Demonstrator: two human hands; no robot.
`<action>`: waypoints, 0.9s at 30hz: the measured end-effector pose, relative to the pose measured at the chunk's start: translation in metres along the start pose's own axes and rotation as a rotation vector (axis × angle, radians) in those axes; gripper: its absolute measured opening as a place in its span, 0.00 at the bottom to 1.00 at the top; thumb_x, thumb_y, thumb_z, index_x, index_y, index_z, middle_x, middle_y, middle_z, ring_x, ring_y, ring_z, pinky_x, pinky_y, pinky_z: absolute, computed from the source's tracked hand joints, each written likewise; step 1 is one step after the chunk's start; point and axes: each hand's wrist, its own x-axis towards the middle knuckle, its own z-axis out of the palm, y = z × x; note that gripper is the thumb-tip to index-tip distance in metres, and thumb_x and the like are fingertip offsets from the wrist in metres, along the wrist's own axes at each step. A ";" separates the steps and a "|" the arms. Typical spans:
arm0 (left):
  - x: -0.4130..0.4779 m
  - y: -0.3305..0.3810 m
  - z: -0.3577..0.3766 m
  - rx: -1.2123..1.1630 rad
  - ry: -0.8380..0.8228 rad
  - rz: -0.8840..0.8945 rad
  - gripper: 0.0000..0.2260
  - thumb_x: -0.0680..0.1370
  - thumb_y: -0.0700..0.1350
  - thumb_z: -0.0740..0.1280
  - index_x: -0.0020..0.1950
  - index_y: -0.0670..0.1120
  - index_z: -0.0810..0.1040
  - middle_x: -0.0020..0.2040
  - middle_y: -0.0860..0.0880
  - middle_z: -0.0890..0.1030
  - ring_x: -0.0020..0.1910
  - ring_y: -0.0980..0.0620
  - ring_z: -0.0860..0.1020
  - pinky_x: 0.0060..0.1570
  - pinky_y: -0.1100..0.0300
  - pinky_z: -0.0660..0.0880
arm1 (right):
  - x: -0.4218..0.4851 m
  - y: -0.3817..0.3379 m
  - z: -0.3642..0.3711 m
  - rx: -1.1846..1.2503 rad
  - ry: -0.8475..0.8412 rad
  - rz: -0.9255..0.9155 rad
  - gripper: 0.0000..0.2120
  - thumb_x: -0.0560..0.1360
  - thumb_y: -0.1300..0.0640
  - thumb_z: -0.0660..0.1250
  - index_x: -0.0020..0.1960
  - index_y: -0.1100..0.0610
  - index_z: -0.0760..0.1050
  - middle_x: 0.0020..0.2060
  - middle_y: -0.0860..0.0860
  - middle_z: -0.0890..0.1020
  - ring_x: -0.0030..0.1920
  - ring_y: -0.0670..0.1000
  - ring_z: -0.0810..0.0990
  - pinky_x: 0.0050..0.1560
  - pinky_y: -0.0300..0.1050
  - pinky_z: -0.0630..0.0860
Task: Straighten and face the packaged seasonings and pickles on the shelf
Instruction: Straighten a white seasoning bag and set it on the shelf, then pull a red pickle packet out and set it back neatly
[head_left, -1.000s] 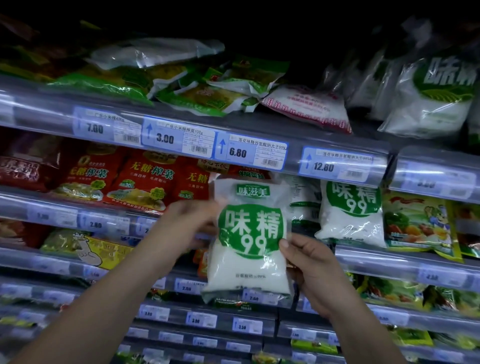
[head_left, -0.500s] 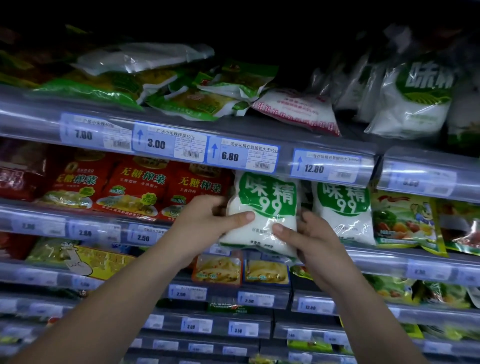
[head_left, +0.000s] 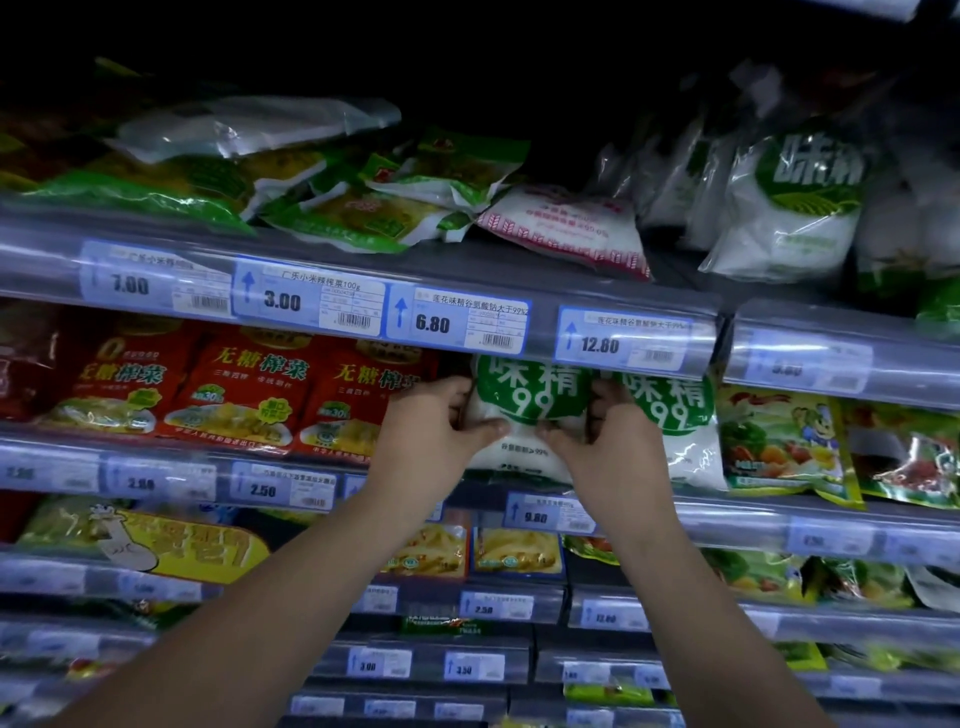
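A white seasoning bag (head_left: 527, 405) with a green circle and "99" stands upright on the second shelf, its top hidden behind the price rail. My left hand (head_left: 436, 426) grips its left edge, thumb across the front. My right hand (head_left: 608, 436) grips its right edge, thumb on the front. A matching white bag (head_left: 680, 431) stands just to the right, touching my right hand. Red pickle packs (head_left: 244, 400) lean in a row to the left.
The top shelf holds jumbled green pickle packs (head_left: 363, 208), a pink-striped white bag (head_left: 566, 228) lying flat and large white bags (head_left: 795, 208). Yellow-green packs (head_left: 779, 447) stand at right. Price rails (head_left: 457, 322) front each shelf, with more packs on the lower shelves (head_left: 514, 551).
Both hands have carried the white bag up from in front of the lower shelves and back into the second shelf, beside the matching bag. My thumbs have closed in toward its middle.
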 end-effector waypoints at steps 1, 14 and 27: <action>-0.001 0.002 0.002 0.004 0.002 0.007 0.19 0.71 0.50 0.78 0.60 0.47 0.82 0.47 0.56 0.82 0.45 0.59 0.79 0.43 0.70 0.72 | -0.002 0.000 -0.001 -0.038 0.022 -0.013 0.29 0.73 0.53 0.77 0.68 0.62 0.71 0.39 0.46 0.79 0.37 0.45 0.76 0.29 0.26 0.66; -0.004 -0.002 0.000 0.130 -0.061 0.103 0.22 0.72 0.56 0.74 0.63 0.50 0.78 0.55 0.52 0.85 0.53 0.52 0.82 0.51 0.56 0.80 | -0.010 -0.004 -0.003 -0.075 0.041 -0.042 0.25 0.73 0.55 0.77 0.65 0.60 0.70 0.49 0.53 0.82 0.46 0.50 0.80 0.42 0.37 0.72; -0.018 -0.051 -0.085 0.166 0.193 0.007 0.15 0.75 0.45 0.74 0.61 0.47 0.80 0.52 0.52 0.84 0.49 0.54 0.81 0.52 0.53 0.80 | -0.053 -0.057 0.022 0.030 0.067 -0.214 0.10 0.78 0.57 0.68 0.58 0.51 0.71 0.51 0.46 0.74 0.50 0.43 0.75 0.48 0.41 0.75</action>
